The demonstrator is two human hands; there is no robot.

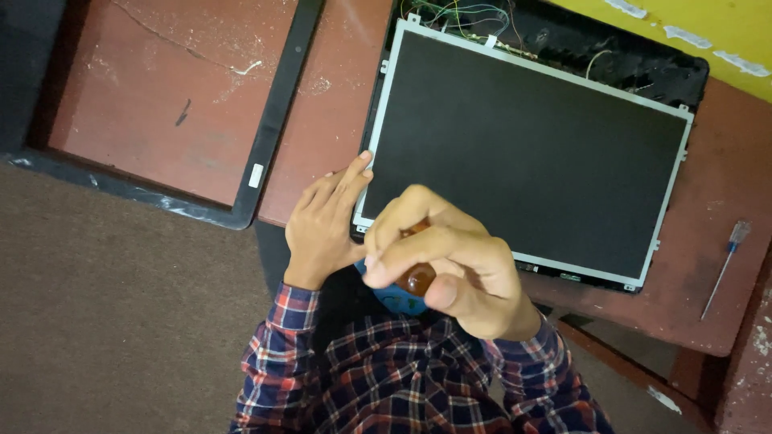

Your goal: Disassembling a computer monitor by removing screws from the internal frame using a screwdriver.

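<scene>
The screen panel [523,153], a dark rectangle in a thin silver frame, lies flat on the reddish table [716,241] inside the black lid shell [643,68]. Everything else sits around that panel.

At the panel's lower left corner, the left hand [322,229] rests on the table with its fingers half curled and the forefinger stretched out, its tip touching the panel's silver edge. It holds nothing. Just beside it, over the same corner, the right hand [450,261] is closed tight around the amber handle of a screwdriver [416,277]. The fist covers the corner itself, so I cannot tell where the tip of the tool meets the panel.

Along the panel's top edge, loose coloured wires [458,16] lie tangled in the shell. To the panel's left, well apart from it, a black plastic bezel [277,104] lies flat, framing bare table. To the panel's right, near the table's edge, a second small screwdriver [724,265] with a clear handle lies by itself. Plaid sleeves [386,378] fill the space below the panel, and brown floor [121,321] spreads beyond the table.
</scene>
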